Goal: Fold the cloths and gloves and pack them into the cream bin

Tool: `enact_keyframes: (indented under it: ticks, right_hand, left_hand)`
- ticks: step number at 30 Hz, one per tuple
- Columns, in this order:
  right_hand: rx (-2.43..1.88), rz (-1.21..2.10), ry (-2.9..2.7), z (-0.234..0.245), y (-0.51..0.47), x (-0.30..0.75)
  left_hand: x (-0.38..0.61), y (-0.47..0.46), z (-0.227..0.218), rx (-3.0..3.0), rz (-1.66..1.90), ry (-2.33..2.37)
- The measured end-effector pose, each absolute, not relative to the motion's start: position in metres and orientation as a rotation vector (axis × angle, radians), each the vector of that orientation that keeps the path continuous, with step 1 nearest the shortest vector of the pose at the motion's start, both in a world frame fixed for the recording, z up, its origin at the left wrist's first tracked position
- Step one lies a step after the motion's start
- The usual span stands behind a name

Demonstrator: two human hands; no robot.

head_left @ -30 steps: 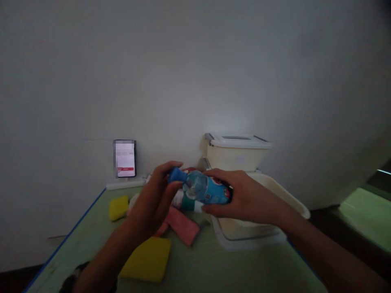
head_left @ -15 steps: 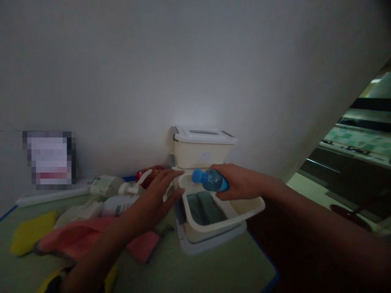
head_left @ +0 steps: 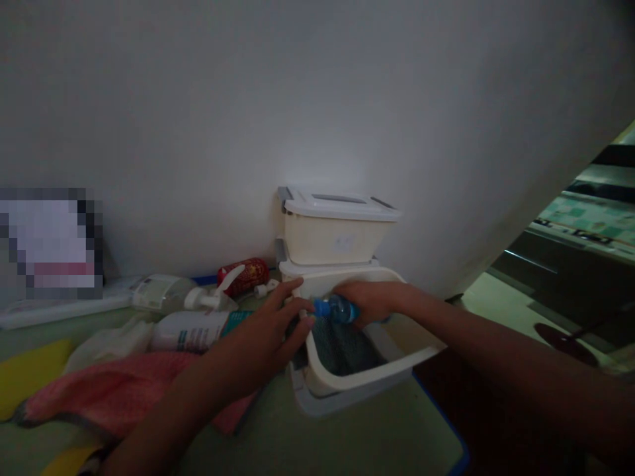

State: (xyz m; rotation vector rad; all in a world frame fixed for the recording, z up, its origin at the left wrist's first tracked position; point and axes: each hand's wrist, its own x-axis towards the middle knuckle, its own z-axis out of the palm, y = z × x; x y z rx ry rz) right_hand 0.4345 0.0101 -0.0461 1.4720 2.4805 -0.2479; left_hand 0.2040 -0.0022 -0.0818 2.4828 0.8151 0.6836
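Note:
My right hand (head_left: 370,301) grips a clear bottle with a blue cap (head_left: 333,309) and holds it lying on its side inside an open white bin (head_left: 367,380), above a dark cloth (head_left: 342,347) in the bin. My left hand (head_left: 270,327) rests with fingers stretched out against the bin's left rim, holding nothing.
A lidded white box (head_left: 337,228) is stacked behind the bin against the wall. To the left lie two spray bottles (head_left: 191,330), a red can (head_left: 243,277), a pink cloth (head_left: 114,390) and a yellow sponge (head_left: 24,373). The table's blue edge (head_left: 446,436) runs at right.
My right hand has carried the bottle from in front of me down into the white bin. My left hand let go of the cap and moved to the bin's rim. The view turned right.

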Motion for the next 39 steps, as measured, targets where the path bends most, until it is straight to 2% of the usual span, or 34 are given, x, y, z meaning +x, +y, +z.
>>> enact_keyframes:
  ticks: [19, 28, 34, 39]
  right_hand:
    - [1.507, 0.022, 2.465, -0.064, 0.001, 0.422]
    - [1.782, 0.115, 2.649, -0.046, -0.021, 0.400]
    - [1.843, -0.039, 3.082, -0.037, -0.038, 0.350]
    - [1.827, 0.070, 3.193, -0.043, -0.045, 0.296]
  left_hand:
    - [0.202, 0.002, -0.085, 2.518, 0.590, 0.801]
    - [0.157, -0.001, -0.069, 2.563, 0.648, 0.979]
    - [0.079, -0.004, -0.039, 2.437, 0.196, 1.251]
    - [0.040, -0.010, -0.040, 2.280, -0.003, 1.300]
